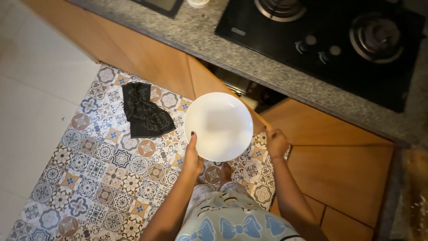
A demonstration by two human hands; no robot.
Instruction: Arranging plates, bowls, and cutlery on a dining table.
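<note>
- A round white bowl [219, 126] is held in the air over the patterned floor mat [96, 178], just in front of the wooden cabinets [151, 62]. Its open side faces straight up toward the camera; being round, it has no long axis to speak of, and it sits roughly level.
- The left hand [192, 157] grips the bowl at its lower left rim, thumb laid up along the edge, the other fingers hidden beneath it.
- The right hand [276, 143] is curled closed around the top edge of an open cabinet door [227, 96], just beside the bowl's right rim; whether it touches the bowl cannot be told.
- Behind the open door, a dark cabinet interior shows under the counter.
- A dark crumpled cloth [145, 111] lies on the mat, left of the bowl and well apart from it.
- Above, a speckled stone counter [267, 71] carries a black gas hob [330, 40] with two burners and knobs.
</note>
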